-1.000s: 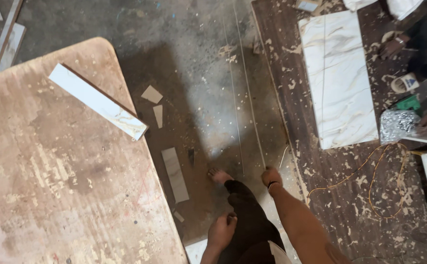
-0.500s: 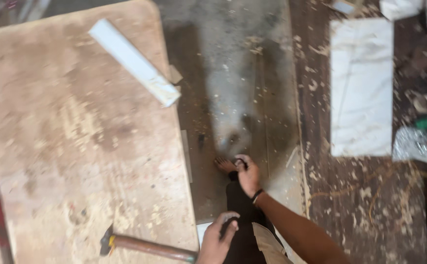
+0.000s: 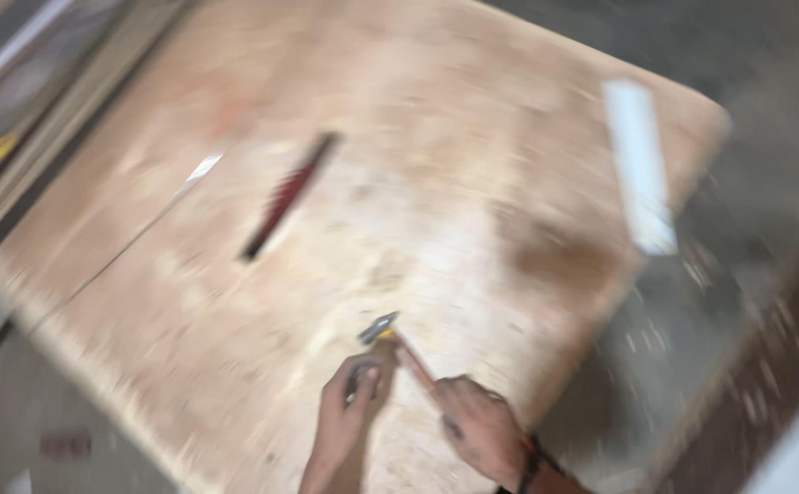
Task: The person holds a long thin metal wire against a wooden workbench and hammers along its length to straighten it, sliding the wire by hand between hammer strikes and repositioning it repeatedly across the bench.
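While our right hand (image 3: 477,425) closes on the wooden-handled steel hammer (image 3: 401,350) near the worn plywood tabletop's (image 3: 418,183) near edge, our left hand (image 3: 349,402), grip unclear, risks a struck finger beside its head.

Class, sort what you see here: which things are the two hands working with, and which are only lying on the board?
In hand:
right hand on the hammer
left hand beside the hammer's head

Lying about:
white strip near the board's far edge
red-toothed blade
wooden board

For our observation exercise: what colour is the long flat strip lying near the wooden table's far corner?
White, seen in the head view: the long flat strip on the table.
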Tool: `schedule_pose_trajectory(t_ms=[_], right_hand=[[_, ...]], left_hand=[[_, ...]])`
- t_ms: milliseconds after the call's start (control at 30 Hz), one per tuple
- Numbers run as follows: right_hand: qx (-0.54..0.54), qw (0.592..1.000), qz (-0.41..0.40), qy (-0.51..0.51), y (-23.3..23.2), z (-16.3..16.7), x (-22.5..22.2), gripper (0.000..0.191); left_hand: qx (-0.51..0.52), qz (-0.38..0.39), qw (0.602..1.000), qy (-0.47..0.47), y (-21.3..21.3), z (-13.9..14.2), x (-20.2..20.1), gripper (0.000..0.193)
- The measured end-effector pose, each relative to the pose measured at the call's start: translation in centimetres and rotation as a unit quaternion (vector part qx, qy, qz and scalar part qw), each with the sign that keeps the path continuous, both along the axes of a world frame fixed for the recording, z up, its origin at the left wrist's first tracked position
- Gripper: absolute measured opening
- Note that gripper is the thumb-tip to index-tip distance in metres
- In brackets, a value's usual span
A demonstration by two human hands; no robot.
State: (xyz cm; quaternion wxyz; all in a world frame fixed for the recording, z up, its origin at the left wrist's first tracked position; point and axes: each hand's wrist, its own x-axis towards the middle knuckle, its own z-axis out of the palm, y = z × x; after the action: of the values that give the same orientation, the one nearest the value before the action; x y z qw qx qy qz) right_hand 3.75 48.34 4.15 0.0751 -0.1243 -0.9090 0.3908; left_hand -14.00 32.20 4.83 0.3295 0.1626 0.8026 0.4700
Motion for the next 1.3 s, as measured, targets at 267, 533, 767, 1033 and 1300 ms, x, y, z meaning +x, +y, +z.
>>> schedule_pose_trajectory(t_ms=[267,533,767,1033,1300], right_hand=[[0.202,0.977,-0.072,-0.011,3.5,-7.7,-7.0,0.059],[0.269,0.957,-0.048,0.103,7.1,-15.1,-9.0,0.049],[0.258,0.959,-0.053,0.106,6.4,-14.7,-9.4,0.047],[0.252,0.965,-0.053,0.054,6.2,-14.0,-9.4,0.052],[0.199,0.974,-0.064,0.083,3.7,-7.6,-9.4,0.04]], left_hand=[[-0.026,0.139,0.932,0.333,-0.6,-0.2,-14.0,0.019],[-0.226,0.109,0.815,0.523,-1.3,-3.5,-36.5,0.034],[-0.275,0.044,0.83,0.483,1.2,-5.7,-40.8,0.025],[-0.226,0.021,0.847,0.48,-7.7,-4.6,-25.8,0.015],[-0.117,0.147,0.883,0.431,-14.4,-1.7,-2.0,0.018]])
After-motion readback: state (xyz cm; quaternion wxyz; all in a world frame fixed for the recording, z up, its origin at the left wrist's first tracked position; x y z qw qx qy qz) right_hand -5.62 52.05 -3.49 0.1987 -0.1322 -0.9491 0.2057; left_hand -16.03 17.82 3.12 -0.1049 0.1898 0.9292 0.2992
